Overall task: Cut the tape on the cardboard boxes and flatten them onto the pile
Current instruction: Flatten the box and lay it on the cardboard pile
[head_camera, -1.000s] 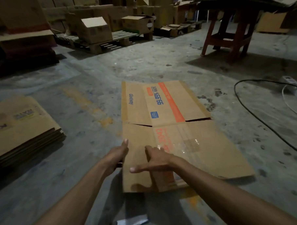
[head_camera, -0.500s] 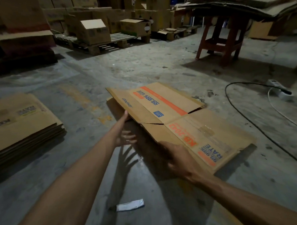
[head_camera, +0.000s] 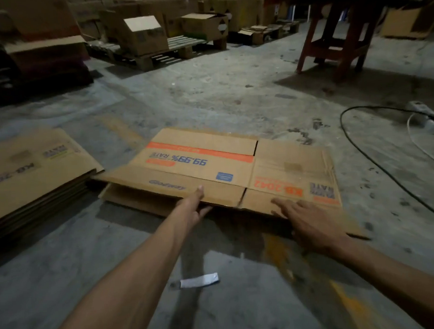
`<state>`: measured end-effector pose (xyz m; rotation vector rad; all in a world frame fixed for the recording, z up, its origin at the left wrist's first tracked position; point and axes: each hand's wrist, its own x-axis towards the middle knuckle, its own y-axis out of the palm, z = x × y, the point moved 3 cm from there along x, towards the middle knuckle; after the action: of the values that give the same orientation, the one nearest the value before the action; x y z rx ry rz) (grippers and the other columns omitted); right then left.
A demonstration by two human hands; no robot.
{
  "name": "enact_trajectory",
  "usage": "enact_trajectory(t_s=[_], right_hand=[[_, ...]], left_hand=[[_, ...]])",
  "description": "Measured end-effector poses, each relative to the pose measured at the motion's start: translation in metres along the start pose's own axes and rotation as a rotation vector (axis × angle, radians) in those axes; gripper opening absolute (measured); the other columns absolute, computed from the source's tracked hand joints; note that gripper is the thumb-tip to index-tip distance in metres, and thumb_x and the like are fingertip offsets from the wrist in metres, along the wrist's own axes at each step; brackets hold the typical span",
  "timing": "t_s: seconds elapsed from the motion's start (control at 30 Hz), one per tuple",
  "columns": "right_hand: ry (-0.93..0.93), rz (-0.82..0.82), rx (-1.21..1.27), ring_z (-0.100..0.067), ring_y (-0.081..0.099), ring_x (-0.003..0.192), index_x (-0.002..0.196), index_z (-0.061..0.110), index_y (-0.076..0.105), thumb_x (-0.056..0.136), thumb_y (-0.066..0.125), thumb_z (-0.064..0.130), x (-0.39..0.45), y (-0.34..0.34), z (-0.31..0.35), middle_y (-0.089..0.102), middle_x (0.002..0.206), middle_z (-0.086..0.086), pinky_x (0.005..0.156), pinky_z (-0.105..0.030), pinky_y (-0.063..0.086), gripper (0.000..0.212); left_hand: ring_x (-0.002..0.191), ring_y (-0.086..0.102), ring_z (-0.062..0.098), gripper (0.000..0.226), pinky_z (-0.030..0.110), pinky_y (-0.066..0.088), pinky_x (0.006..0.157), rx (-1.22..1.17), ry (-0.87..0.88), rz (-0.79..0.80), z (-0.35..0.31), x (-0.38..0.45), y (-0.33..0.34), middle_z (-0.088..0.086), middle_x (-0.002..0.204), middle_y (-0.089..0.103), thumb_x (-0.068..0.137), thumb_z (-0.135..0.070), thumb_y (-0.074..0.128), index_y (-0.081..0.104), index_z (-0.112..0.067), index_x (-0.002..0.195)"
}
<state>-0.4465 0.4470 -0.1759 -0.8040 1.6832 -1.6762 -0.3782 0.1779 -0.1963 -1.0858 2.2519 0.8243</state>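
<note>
A flattened brown cardboard box (head_camera: 226,164) with orange and blue print lies low over the concrete floor in the middle, long side across the view. Its left end almost touches the pile of flattened boxes (head_camera: 29,172) at the left. My left hand (head_camera: 195,205) pinches the box's near edge, thumb on top and fingers underneath. My right hand (head_camera: 310,222) rests palm down with spread fingers on the near right flap. No cutter is visible in either hand.
A strip of cut tape (head_camera: 199,280) lies on the floor near me. A black cable (head_camera: 375,162) and a white power strip (head_camera: 430,120) run along the right. A red wooden table (head_camera: 335,47) stands back right; pallets with boxes (head_camera: 145,35) line the back.
The flattened box has been lifted and swung left toward the pile, turning from lengthwise to crosswise. My left hand now grips its near edge and my right hand has moved onto the right flap.
</note>
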Motion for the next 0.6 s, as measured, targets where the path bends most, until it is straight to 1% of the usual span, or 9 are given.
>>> enact_trajectory(t_s=[0.07,0.13,0.17,0.27,0.33,0.4,0.47,0.53,0.6], right_hand=[[0.093,-0.036,0.039,-0.023,0.049,0.117,0.152,0.041,0.007,0.087,0.055,0.010,0.011,0.003,0.002,0.043,0.143,0.001,0.092,-0.036,0.044,0.087],[0.075,0.018,0.025,-0.025,0.042,0.131,0.150,0.046,0.017,0.089,0.050,0.004,0.022,0.009,0.007,0.036,0.153,0.002,0.101,-0.042,0.038,0.081],[0.066,0.070,0.041,-0.024,0.036,0.138,0.149,0.048,0.022,0.091,0.047,0.001,0.023,0.012,0.008,0.032,0.157,0.004,0.105,-0.045,0.034,0.079],[0.044,0.149,0.155,-0.021,0.029,0.144,0.144,0.052,0.030,0.094,0.043,0.000,0.015,0.024,0.000,0.033,0.157,0.010,0.112,-0.051,0.028,0.074],[0.023,0.186,0.271,-0.022,0.027,0.144,0.142,0.049,0.037,0.094,0.047,0.004,0.005,0.029,-0.006,0.036,0.155,0.010,0.114,-0.052,0.025,0.067],[-0.014,0.226,0.333,-0.021,0.035,0.136,0.138,0.045,0.044,0.090,0.054,0.013,0.001,0.032,-0.010,0.047,0.147,0.008,0.110,-0.047,0.032,0.060],[-0.061,0.334,0.336,-0.018,0.047,0.118,0.139,0.041,0.043,0.083,0.053,0.036,0.007,0.032,-0.009,0.058,0.134,0.009,0.099,-0.038,0.041,0.058],[-0.046,0.380,0.401,-0.018,0.054,0.104,0.144,0.039,0.038,0.075,0.041,0.056,0.024,0.035,-0.009,0.062,0.127,0.006,0.092,-0.037,0.045,0.072],[0.056,0.304,0.466,-0.019,0.052,0.111,0.147,0.040,0.032,0.080,0.036,0.067,0.051,0.044,-0.012,0.057,0.131,-0.001,0.098,-0.045,0.043,0.073]], left_hand=[[0.113,0.057,0.032,0.033,0.036,0.061,0.070,-0.041,-0.128,0.115,0.027,-0.022,0.014,0.016,0.127,0.057,0.088,-0.017,0.069,0.053,-0.009,0.116],[0.096,0.066,0.035,0.030,0.037,0.059,0.084,-0.065,-0.251,0.135,0.056,-0.044,0.025,0.021,0.105,0.062,0.086,-0.019,0.072,0.056,-0.003,0.105],[0.082,0.071,0.032,0.034,0.034,0.060,0.080,-0.014,-0.292,0.136,0.068,-0.053,0.029,0.022,0.096,0.066,0.087,-0.026,0.071,0.057,-0.001,0.105],[0.043,0.063,0.016,0.062,0.024,0.052,0.041,0.324,-0.384,0.203,0.085,-0.064,0.019,0.017,0.078,0.073,0.092,-0.062,0.047,0.058,-0.003,0.108],[0.037,0.051,0.011,0.069,0.018,0.038,0.039,0.679,-0.373,0.292,0.079,-0.065,0.003,0.012,0.070,0.072,0.090,-0.073,0.035,0.058,-0.008,0.092],[0.041,0.047,0.008,0.062,0.019,0.034,0.044,0.980,-0.219,0.382,0.058,-0.069,-0.004,0.005,0.066,0.071,0.092,-0.069,0.037,0.059,-0.012,0.082],[0.051,0.057,0.011,0.057,0.021,0.044,0.051,1.024,0.037,0.380,0.035,-0.058,-0.003,0.008,0.076,0.073,0.096,-0.059,0.041,0.065,-0.008,0.087],[0.082,0.067,0.019,0.053,0.031,0.056,0.071,1.062,0.388,0.300,0.016,-0.034,0.004,0.012,0.100,0.071,0.097,-0.056,0.043,0.067,-0.009,0.103],[0.124,0.052,0.027,0.057,0.047,0.046,0.099,1.307,0.647,0.212,0.009,-0.003,0.010,0.009,0.133,0.056,0.092,-0.065,0.038,0.059,-0.025,0.126]])
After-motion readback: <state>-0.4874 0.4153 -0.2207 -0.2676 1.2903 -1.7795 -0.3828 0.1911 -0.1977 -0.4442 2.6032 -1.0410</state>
